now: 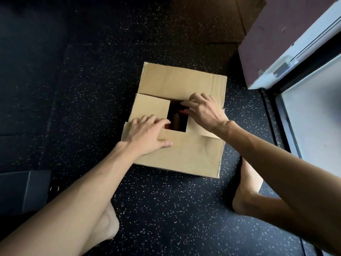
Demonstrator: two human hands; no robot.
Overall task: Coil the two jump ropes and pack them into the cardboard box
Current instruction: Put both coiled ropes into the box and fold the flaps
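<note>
The top of the cardboard box is almost covered by its folded flaps. Only a small square gap is left at the middle, and it is crowded from either side by the left hand and the right hand. Open speckled floor is left beside and beyond the box. The right side is hemmed by a white frame, and the near side is flanked by a bare left foot and a bare right foot.
</note>
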